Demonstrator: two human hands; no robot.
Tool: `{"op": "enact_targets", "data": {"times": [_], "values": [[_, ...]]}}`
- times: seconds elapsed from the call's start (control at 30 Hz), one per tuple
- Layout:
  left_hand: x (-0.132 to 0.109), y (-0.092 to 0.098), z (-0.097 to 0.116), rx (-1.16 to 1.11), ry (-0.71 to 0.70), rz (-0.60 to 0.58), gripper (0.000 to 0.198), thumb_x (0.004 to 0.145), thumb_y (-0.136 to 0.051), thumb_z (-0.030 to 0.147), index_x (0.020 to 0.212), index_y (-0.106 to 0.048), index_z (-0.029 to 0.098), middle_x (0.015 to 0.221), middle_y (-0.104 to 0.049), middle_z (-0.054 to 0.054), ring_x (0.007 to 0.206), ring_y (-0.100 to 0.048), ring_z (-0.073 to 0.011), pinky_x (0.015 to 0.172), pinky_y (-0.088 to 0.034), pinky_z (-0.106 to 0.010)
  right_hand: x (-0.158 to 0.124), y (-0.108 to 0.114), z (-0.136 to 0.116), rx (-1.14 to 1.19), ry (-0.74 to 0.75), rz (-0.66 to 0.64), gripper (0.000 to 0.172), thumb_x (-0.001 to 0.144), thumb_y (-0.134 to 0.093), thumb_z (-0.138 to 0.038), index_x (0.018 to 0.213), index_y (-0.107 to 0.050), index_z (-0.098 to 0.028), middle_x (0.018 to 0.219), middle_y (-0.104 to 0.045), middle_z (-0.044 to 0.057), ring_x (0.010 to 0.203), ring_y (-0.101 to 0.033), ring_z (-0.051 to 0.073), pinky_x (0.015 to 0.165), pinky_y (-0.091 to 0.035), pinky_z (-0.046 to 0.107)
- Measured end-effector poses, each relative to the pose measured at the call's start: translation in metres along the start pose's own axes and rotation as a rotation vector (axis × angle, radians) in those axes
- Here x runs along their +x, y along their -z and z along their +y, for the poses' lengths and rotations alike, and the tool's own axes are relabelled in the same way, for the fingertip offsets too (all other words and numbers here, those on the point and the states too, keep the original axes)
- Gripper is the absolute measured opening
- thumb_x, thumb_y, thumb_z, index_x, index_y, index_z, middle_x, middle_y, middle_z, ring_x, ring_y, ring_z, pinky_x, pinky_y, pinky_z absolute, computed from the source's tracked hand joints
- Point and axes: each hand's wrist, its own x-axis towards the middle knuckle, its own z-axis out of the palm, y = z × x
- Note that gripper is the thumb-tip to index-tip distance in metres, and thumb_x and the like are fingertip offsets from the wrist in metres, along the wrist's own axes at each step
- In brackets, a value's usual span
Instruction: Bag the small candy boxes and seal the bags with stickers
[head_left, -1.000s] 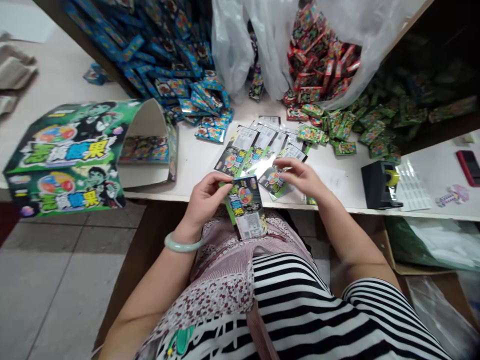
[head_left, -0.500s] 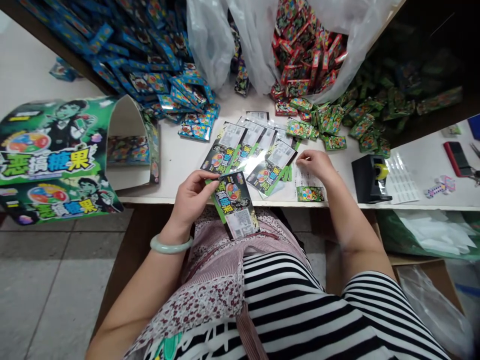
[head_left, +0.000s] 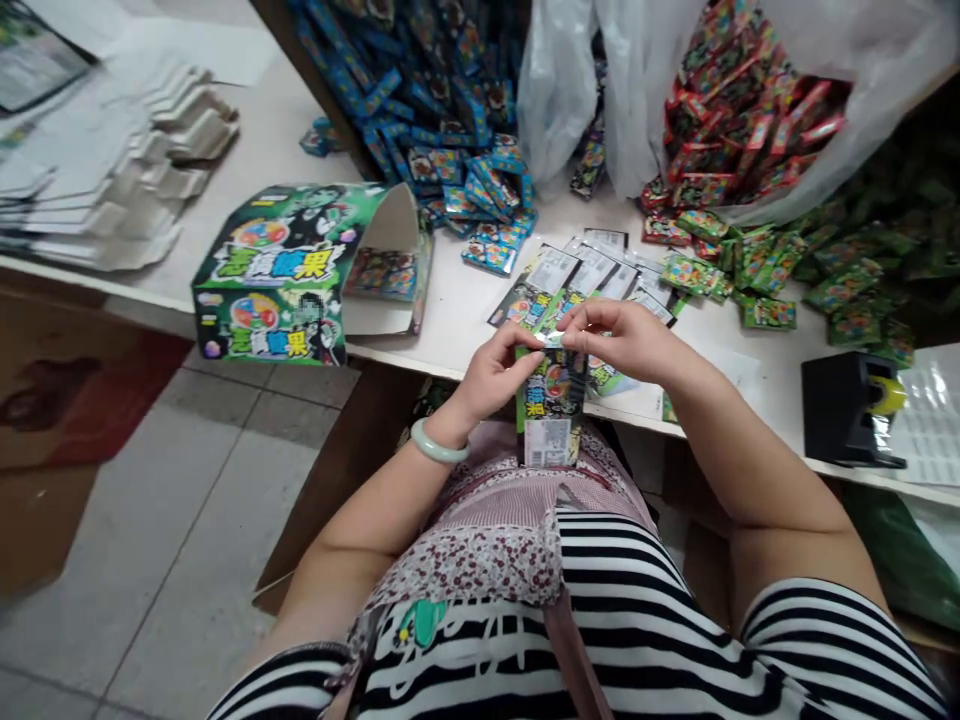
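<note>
A black and green candy packet (head_left: 553,395) hangs upside down over the table's front edge, its top end pinched by my left hand (head_left: 501,372). My right hand (head_left: 616,338) meets the same top end, thumb and forefinger closed on a small shiny clear piece there, too small to make out fully. Behind both hands, several similar packets (head_left: 553,268) lie overlapping on the table, partly covered by my right hand.
A green display box (head_left: 277,265) with small packs inside stands left. Blue boxes (head_left: 499,190) pile at the back, red ones (head_left: 739,130) in a plastic bag, green ones (head_left: 772,312) at right. A black tape dispenser (head_left: 836,408) sits front right; flattened cartons (head_left: 97,190) lie far left.
The view has shifted left. My right hand has come from the table to the top of the packet in my left hand, and the packet now hangs straighter.
</note>
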Motion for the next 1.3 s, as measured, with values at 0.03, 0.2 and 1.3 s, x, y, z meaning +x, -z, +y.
{"op": "enact_targets", "data": {"times": [0.03, 0.2, 1.3], "values": [[0.000, 0.001, 0.001, -0.007, -0.009, -0.005, 0.029, 0.088, -0.069, 0.049, 0.089, -0.064, 0.021, 0.087, -0.063, -0.002, 0.085, -0.059, -0.0168, 0.082, -0.048, -0.031, 0.007, -0.004, -0.001, -0.013, -0.023, -0.039, 0.045, 0.073, -0.075, -0.063, 0.070, -0.067, -0.019, 0.079, -0.069, 0.004, 0.070, -0.057, 0.015, 0.063, -0.044, 0.030], [0.000, 0.003, 0.001, -0.060, -0.043, -0.005, 0.033, 0.092, -0.064, 0.054, 0.088, -0.064, 0.021, 0.084, -0.062, -0.001, 0.081, -0.058, -0.0165, 0.077, -0.047, -0.031, 0.023, -0.006, 0.004, -0.094, -0.102, -0.084, 0.043, 0.071, -0.077, -0.063, 0.068, -0.068, -0.021, 0.062, -0.062, 0.000, 0.058, -0.048, 0.012, 0.055, -0.036, 0.028], [-0.092, 0.133, 0.053, 0.520, -0.408, -0.085, 0.035, 0.096, -0.051, 0.017, 0.131, -0.056, 0.018, 0.114, -0.071, -0.013, 0.106, -0.068, -0.0230, 0.094, -0.059, -0.040, 0.263, -0.107, -0.037, -0.818, 0.442, 0.004, 0.058, 0.086, -0.067, -0.026, 0.143, -0.057, -0.020, 0.157, -0.047, 0.015, 0.147, -0.036, 0.039, 0.116, -0.033, 0.058]]}}
